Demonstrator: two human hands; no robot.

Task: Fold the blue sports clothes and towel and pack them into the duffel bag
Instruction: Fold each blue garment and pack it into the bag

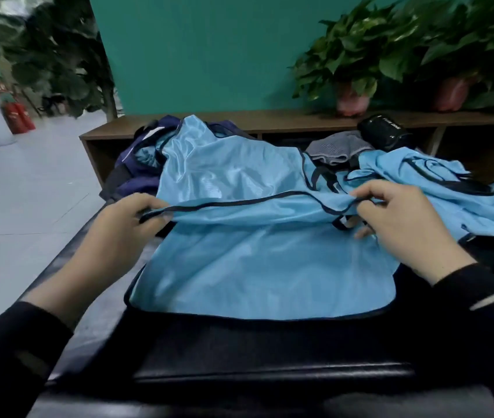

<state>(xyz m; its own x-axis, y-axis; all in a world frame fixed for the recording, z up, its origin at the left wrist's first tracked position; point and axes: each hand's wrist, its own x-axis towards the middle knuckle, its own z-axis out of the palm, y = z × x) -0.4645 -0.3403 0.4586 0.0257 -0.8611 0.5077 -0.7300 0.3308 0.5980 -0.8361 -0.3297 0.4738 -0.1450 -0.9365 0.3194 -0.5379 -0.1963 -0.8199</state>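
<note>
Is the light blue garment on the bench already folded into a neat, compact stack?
No, the light blue garment lies spread open across the bench, with the left hand and right hand each gripping its dark-trimmed edge.

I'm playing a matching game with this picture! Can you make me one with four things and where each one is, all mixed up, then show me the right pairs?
Things:
1. light blue jersey
2. grey towel
3. potted plants
4. fire extinguisher

Places:
A. standing on the floor at far left
B. on top of the wooden shelf
C. bunched up behind the jersey, near a black pouch
D. spread on the dark bench, its edge held by the left hand and right hand

Pairs: 1-D, 2-C, 3-B, 4-A
</note>
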